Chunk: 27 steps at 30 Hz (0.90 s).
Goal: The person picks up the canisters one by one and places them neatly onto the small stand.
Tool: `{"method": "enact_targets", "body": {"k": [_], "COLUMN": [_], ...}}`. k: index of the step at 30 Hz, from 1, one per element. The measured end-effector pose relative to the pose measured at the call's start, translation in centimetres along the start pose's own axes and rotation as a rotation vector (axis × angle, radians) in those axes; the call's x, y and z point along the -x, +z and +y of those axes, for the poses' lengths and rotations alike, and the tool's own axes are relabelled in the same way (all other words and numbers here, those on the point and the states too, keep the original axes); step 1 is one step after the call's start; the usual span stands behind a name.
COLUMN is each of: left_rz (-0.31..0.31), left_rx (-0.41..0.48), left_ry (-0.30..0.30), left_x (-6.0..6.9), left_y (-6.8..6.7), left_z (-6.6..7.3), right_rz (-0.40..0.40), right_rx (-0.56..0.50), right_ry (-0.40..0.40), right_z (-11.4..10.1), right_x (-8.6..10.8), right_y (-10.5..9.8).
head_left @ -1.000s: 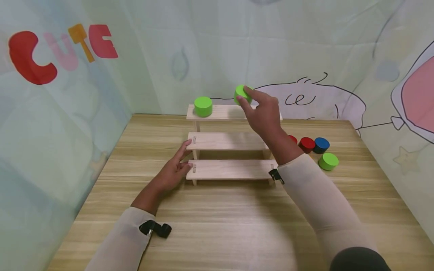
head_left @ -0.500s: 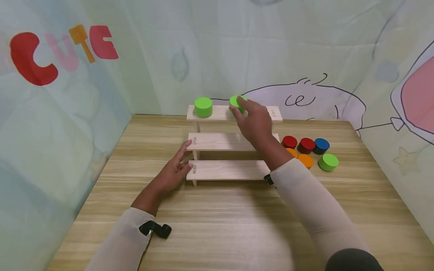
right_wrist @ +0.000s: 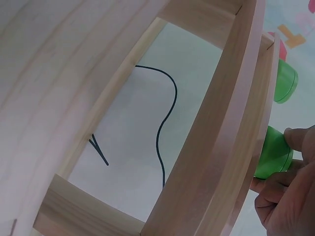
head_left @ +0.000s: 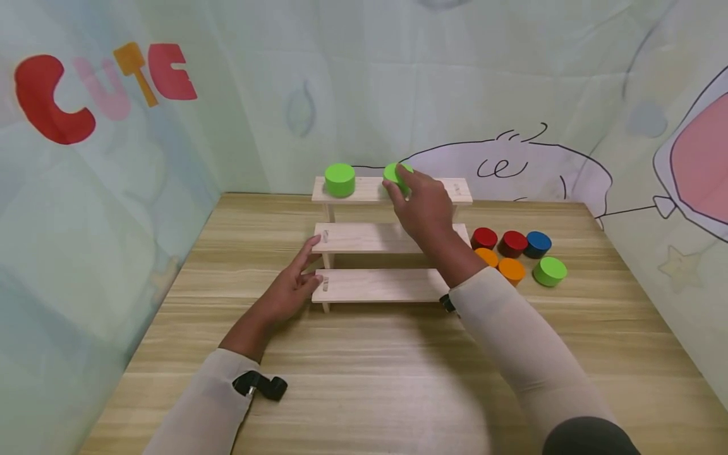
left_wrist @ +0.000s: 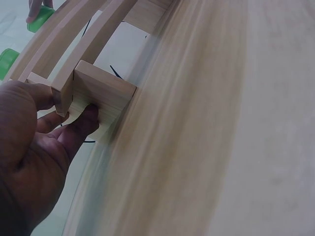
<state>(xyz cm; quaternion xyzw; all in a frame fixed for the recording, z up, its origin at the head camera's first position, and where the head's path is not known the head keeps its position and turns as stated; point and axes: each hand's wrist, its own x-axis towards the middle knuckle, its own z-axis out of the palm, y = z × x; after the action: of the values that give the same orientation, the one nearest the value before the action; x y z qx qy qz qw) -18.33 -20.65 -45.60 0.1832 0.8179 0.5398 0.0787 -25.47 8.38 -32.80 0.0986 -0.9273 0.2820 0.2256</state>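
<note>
Between clamped fingers of the right hand, head view: green cylindrical block atop pale three-tier wooden rack; left wrist view: left hand gripping rack's end; right wrist view: second green cylindrical block beyond pinching fingers

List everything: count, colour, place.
Table: 1, brown, beneath
Rack: 1, pale, on table
Green blocks: 3, green, two at rack top, one on table
Red blocks: 2, red, right of rack
Blue block: 1, blue, beside one red
Orange blocks: 2, orange, nearer than reds
Printed walls: 3, pale, left, back, right
Dark thing: 1, black, lower right
Sleeves: 2, light, lower frame
Wrist devices: 2, black, on sleeves
Left hand: 1, gripping rack's left
Right hand: 1, pinching green block
</note>
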Motion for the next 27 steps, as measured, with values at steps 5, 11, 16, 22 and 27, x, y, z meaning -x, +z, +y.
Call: {"method": "enact_targets", "body": {"k": [5, 11, 16, 22, 27], "left_rz": [0.004, 0.005, 0.005, 0.009, 0.007], "left_rx": [0.001, 0.012, 0.011, 0.007, 0.001], "left_ry": [-0.005, -0.003, 0.002, -0.005, -0.018], "left_x": [-0.01, -0.05, -0.10, -0.12, -0.11], "left_y": [0.05, 0.07, 0.09, 0.04, -0.01], "left_z": [-0.01, -0.19, -0.24, -0.31, -0.32], "right_rz": [-0.012, -0.022, -0.039, -0.034, -0.015], "right_rx": [0.010, 0.025, 0.040, 0.030, 0.020], "right_ry": [0.008, 0.010, 0.019, 0.017, 0.022], "right_z": [-0.08, -0.11, -0.22, -0.42, -0.22], "right_x": [-0.02, -0.15, -0.09, -0.04, 0.23], "right_y": [-0.03, 0.14, 0.20, 0.11, 0.24]}}
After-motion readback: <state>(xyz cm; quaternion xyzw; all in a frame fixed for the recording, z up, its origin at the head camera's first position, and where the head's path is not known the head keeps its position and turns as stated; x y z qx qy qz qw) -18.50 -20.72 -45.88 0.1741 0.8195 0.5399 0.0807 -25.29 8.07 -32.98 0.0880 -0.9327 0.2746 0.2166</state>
